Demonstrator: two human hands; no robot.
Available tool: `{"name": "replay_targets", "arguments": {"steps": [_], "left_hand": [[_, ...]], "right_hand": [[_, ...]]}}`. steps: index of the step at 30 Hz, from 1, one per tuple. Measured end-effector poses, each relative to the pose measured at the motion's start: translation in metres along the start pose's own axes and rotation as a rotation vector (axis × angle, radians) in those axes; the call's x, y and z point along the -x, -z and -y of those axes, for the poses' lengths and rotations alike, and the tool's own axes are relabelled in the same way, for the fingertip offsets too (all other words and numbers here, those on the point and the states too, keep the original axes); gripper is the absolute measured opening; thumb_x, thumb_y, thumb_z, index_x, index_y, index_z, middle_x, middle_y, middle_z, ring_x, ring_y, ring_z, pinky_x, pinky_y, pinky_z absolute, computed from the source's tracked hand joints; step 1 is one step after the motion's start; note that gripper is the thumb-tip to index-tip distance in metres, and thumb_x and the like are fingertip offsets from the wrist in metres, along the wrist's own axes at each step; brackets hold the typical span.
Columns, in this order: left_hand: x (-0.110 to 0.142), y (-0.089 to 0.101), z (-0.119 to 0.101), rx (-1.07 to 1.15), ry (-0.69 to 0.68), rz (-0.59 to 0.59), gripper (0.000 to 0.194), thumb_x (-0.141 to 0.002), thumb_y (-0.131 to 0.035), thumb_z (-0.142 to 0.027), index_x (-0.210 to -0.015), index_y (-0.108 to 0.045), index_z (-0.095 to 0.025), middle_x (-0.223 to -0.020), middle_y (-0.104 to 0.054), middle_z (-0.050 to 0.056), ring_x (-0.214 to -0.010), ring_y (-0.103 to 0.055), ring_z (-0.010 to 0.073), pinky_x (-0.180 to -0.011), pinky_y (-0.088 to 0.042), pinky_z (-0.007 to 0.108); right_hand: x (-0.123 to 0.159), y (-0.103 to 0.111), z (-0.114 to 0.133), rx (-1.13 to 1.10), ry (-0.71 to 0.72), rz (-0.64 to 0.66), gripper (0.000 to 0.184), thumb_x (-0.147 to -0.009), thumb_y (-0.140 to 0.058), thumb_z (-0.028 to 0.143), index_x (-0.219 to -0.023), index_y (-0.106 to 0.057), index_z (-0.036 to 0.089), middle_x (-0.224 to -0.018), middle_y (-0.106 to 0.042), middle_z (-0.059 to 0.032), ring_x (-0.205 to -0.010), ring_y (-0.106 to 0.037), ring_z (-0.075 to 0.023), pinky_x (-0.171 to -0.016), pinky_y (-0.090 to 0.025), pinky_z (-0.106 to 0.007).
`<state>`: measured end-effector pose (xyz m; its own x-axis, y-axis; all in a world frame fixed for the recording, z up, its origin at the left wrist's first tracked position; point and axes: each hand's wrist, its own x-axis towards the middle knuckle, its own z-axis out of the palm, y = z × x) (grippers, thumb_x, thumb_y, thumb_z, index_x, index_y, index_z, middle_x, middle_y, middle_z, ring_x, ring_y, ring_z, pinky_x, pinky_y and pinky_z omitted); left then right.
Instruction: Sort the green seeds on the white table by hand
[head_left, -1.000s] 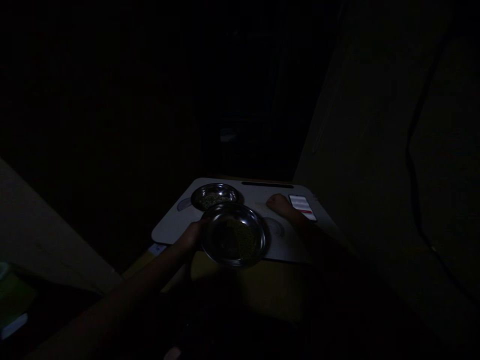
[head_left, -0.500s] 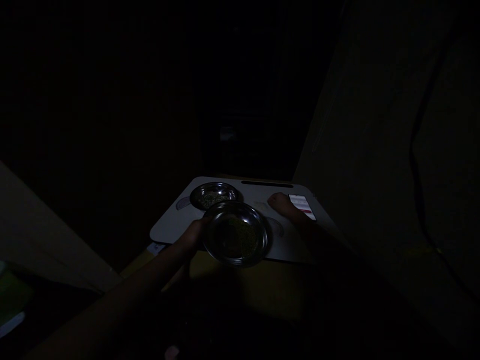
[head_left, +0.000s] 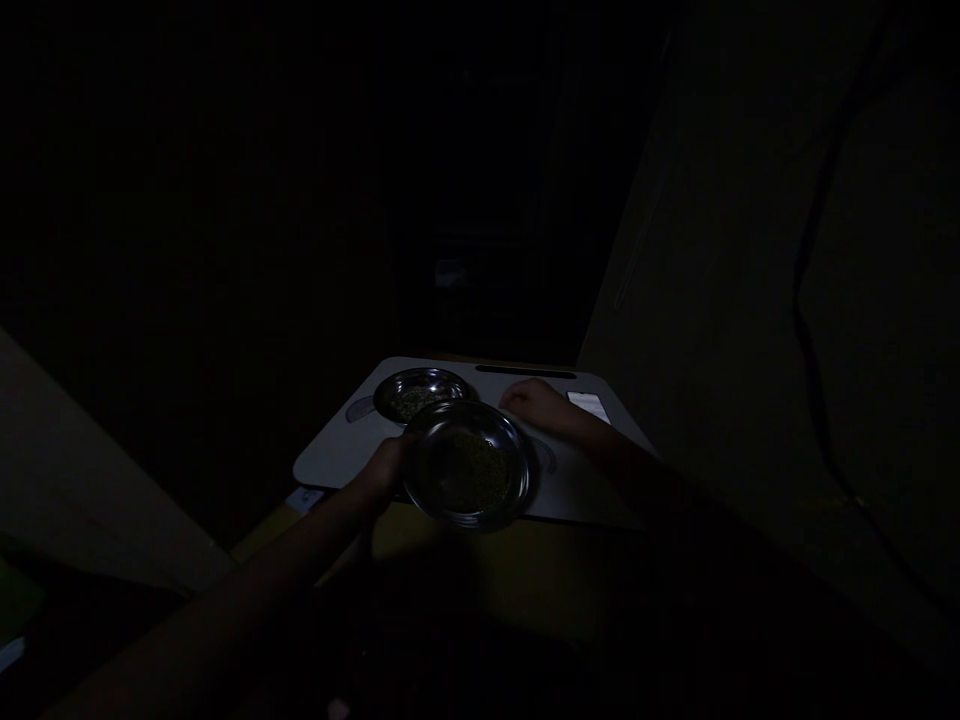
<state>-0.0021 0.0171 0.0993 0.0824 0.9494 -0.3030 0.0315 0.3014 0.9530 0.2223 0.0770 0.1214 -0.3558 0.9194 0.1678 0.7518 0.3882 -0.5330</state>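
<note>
The scene is very dark. My left hand point(head_left: 388, 468) grips the left rim of a round steel plate point(head_left: 471, 468) holding greenish grains, raised and tilted over the near edge of a white lap table point(head_left: 337, 455). A second steel plate point(head_left: 417, 393) with similar grains rests flat on the table behind it. My right hand point(head_left: 534, 404) lies on the table just right of the far plate, its fingers curled; whether it holds anything is hidden by the dark.
A lit phone point(head_left: 589, 406) lies on the table by my right wrist. A dark slot point(head_left: 525, 372) runs along the table's far edge. A yellowish surface point(head_left: 525, 570) lies under the table. A wall point(head_left: 750, 300) rises on the right.
My right hand has slid left across the table, away from the phone and toward the far plate. The held plate stays in my left hand, shifted slightly.
</note>
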Motion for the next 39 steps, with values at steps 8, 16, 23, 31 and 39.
{"name": "replay_targets", "arguments": {"steps": [8, 16, 23, 31, 39], "left_hand": [[-0.01, -0.003, 0.01, 0.043, -0.055, 0.045, 0.028, -0.065, -0.049, -0.038, -0.069, -0.058, -0.011, -0.049, -0.058, 0.002, -0.042, -0.05, 0.0143, -0.043, -0.037, 0.026], [-0.015, 0.003, 0.013, 0.025, -0.066, 0.081, 0.031, -0.066, -0.049, -0.039, -0.075, -0.06, -0.012, -0.04, -0.05, -0.001, -0.046, -0.052, 0.0158, -0.049, -0.039, 0.027], [-0.015, 0.002, 0.016, 0.083, -0.094, 0.095, 0.031, -0.065, -0.051, -0.038, -0.075, -0.061, -0.011, -0.059, -0.062, 0.004, -0.051, -0.055, 0.0158, -0.051, -0.04, 0.027], [-0.009, 0.0, 0.011, 0.066, -0.059, 0.063, 0.028, -0.066, -0.048, -0.036, -0.066, -0.06, -0.011, -0.05, -0.059, 0.003, -0.043, -0.052, 0.0143, -0.043, -0.036, 0.025], [-0.012, 0.002, 0.013, 0.049, -0.059, 0.058, 0.028, -0.066, -0.048, -0.037, -0.07, -0.06, -0.012, -0.051, -0.06, 0.003, -0.046, -0.053, 0.0152, -0.047, -0.038, 0.026]], "right_hand": [[0.025, -0.031, 0.046, 0.257, 0.161, 0.769, 0.023, -0.065, -0.048, 0.012, -0.081, -0.064, 0.006, -0.074, -0.063, -0.0062, -0.061, -0.052, -0.0107, -0.049, -0.035, -0.017], [0.027, -0.034, 0.054, 0.404, 0.146, 0.851, 0.027, -0.067, -0.047, 0.014, -0.087, -0.062, 0.007, -0.082, -0.063, -0.0082, -0.064, -0.053, -0.0113, -0.049, -0.034, -0.017], [0.026, -0.042, 0.051, 0.287, 0.165, 0.838, 0.027, -0.067, -0.047, 0.015, -0.088, -0.063, 0.01, -0.083, -0.063, -0.0052, -0.064, -0.053, -0.0098, -0.052, -0.036, -0.016], [0.024, -0.045, 0.049, 0.206, 0.227, 0.804, 0.025, -0.066, -0.047, 0.017, -0.084, -0.063, 0.011, -0.079, -0.063, -0.0038, -0.063, -0.052, -0.0092, -0.053, -0.036, -0.016], [0.027, -0.045, 0.05, 0.269, 0.168, 0.818, 0.026, -0.065, -0.048, 0.016, -0.084, -0.063, 0.009, -0.078, -0.063, -0.0058, -0.062, -0.052, -0.0104, -0.049, -0.035, -0.016]]}}
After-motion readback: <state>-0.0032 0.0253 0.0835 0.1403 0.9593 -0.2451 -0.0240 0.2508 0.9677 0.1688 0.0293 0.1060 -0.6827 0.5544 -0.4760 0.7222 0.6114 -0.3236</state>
